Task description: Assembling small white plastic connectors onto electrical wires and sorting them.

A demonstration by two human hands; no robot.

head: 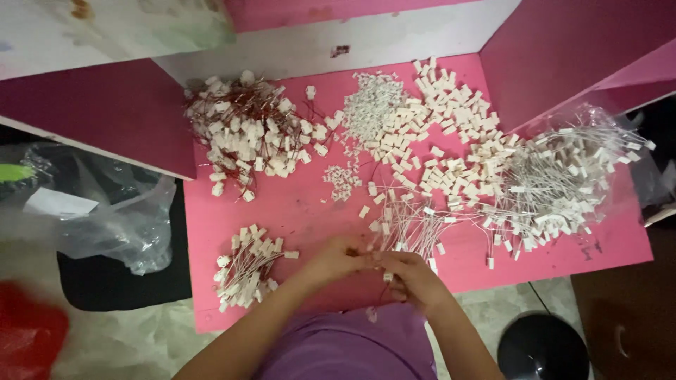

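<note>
- Head view: a pink table top (296, 204) is seen from above, bounded at the back by white and magenta panels.
- The left hand (336, 259) and the right hand (412, 276) are brought together at the near edge of the table; their fingertips meet around a small white connector (386, 276), which is pinched between them. Fine detail of the grip is blurred.
- Just beyond the hands, a loose bundle of thin wires with white connectors (408, 225) is spread on the table.
- To the left of the left hand, a small pile of finished white-wired connectors (246, 271) is laid.
- At the back left, a heap of red-wired connectors (246, 134) is seen.
- At the back centre, a pile of tiny white parts (370, 105) and a wide scatter of white connector housings (443, 134) are found.
- At the right, a clear plastic bag of wired connectors (570, 176) is lying open.
- Off the table at the left, a crumpled clear bag (116, 218) is lying.
</note>
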